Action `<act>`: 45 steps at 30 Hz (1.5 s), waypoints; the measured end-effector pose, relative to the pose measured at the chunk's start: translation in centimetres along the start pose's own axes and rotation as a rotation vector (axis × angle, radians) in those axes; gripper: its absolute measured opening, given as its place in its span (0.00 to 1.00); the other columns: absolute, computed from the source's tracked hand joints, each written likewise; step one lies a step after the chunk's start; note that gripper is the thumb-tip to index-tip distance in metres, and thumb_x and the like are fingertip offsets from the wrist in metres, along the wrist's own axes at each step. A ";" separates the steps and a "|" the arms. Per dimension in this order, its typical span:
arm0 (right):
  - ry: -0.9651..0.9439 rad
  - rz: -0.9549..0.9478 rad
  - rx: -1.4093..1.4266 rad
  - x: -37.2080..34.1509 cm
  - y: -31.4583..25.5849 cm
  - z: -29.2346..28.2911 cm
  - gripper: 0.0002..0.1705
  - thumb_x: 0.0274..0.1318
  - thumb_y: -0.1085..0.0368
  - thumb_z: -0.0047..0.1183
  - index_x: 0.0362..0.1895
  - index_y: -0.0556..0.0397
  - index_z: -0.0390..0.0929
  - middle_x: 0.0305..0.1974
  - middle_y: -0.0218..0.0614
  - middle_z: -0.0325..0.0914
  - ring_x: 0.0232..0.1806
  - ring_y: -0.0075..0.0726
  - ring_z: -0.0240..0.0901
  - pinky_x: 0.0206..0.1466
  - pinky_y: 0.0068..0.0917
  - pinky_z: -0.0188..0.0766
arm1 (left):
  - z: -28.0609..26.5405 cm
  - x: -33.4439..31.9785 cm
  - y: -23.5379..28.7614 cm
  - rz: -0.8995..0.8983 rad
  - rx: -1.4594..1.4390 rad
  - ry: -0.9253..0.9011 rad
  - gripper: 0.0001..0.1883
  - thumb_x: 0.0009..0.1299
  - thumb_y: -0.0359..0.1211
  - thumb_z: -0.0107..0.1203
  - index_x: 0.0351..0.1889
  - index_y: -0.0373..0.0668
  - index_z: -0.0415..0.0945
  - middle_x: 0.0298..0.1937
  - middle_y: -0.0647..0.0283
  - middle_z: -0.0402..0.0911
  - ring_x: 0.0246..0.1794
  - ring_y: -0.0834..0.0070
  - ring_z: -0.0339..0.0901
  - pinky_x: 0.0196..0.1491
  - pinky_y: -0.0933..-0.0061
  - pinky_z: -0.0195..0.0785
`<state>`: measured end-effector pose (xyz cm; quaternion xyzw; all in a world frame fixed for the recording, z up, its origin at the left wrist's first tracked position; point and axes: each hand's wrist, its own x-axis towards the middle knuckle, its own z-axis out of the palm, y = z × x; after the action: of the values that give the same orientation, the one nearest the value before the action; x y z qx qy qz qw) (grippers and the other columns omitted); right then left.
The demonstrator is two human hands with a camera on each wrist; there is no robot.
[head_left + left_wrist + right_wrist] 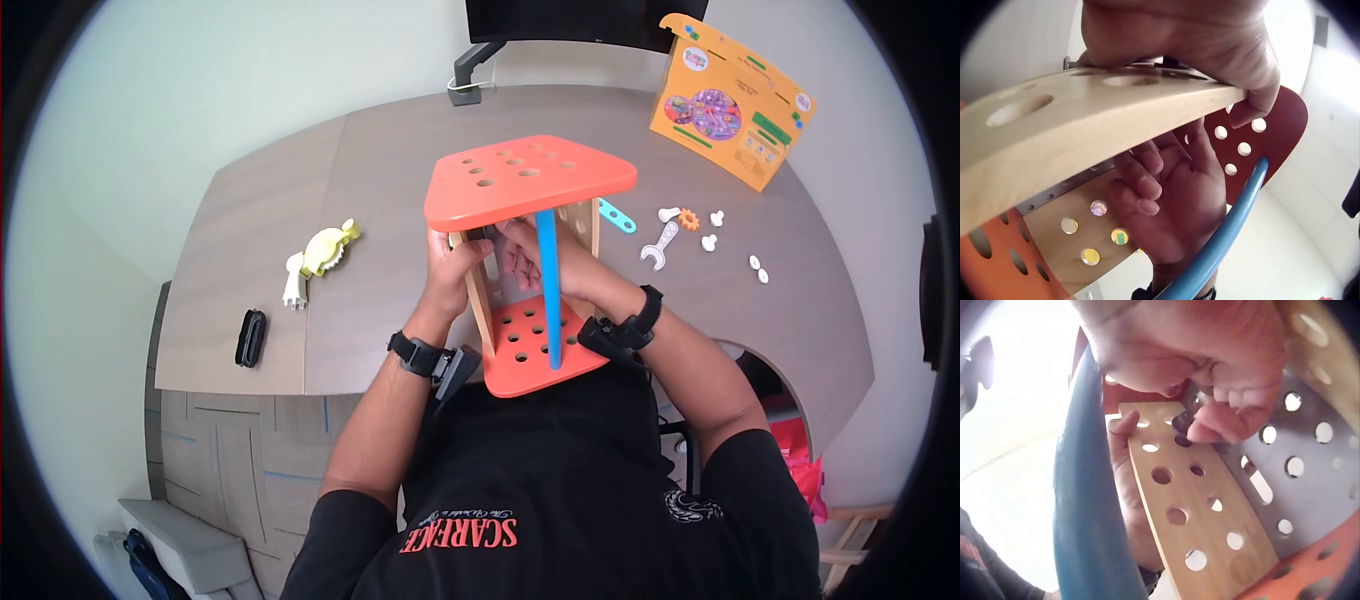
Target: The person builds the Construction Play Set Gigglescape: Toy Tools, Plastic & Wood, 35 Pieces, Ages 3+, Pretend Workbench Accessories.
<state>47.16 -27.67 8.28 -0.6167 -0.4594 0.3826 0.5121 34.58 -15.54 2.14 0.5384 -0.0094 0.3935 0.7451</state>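
A toy frame stands upright at the desk's front edge. It has an orange-red top board (530, 180), a matching lower board (540, 375), a blue rod (548, 290), perforated wooden side panels (1200, 506) and a grey panel (1304, 447). My left hand (450, 265) grips the left wooden panel by its edge, thumb inside. My right hand (1179, 194) reaches inside the frame, fingers bent, fingertips close to that panel's upper holes. A small dark piece (1180, 422) shows beside these fingertips; I cannot tell whether they pinch it.
To the right lie a white toy wrench (660, 246), an orange gear (689, 219), a turquoise strip (617, 215) and several white pieces. Behind them stands a yellow box (735, 105). At left are a yellow-green toy (325, 252) and a black case (251, 338). A monitor (590, 22) is at the back.
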 end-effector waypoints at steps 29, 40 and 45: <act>-0.049 0.101 -0.020 0.1 -0.5 -0.1 0.28 0.80 0.40 0.43 0.39 0.51 0.76 0.23 0.25 0.71 0.21 0.19 0.71 0.20 0.18 0.64 | 0.2 -0.2 0.1 -0.022 -0.003 -0.017 0.23 0.60 0.28 0.56 0.55 0.35 0.72 0.43 0.58 0.81 0.36 0.70 0.81 0.39 0.67 0.75; -0.146 -0.031 -0.076 1.0 0.9 -0.9 0.22 0.75 0.48 0.54 0.47 0.57 0.78 0.32 0.32 0.76 0.23 0.24 0.73 0.26 0.25 0.73 | 0.0 0.0 0.0 -0.048 -0.035 -0.054 0.37 0.61 0.25 0.57 0.71 0.41 0.56 0.52 0.54 0.78 0.42 0.65 0.83 0.42 0.62 0.83; -0.070 -0.013 -0.029 1.0 0.7 -0.1 0.27 0.80 0.42 0.43 0.39 0.52 0.79 0.24 0.27 0.73 0.22 0.19 0.70 0.22 0.20 0.65 | -0.5 -0.1 -0.5 -0.045 -0.022 -0.069 0.39 0.61 0.25 0.56 0.72 0.41 0.53 0.51 0.54 0.77 0.39 0.67 0.83 0.37 0.66 0.80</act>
<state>47.63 -26.79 7.65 -0.6074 -0.4865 0.3940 0.4891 34.61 -15.23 1.55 0.5436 -0.0271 0.3578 0.7587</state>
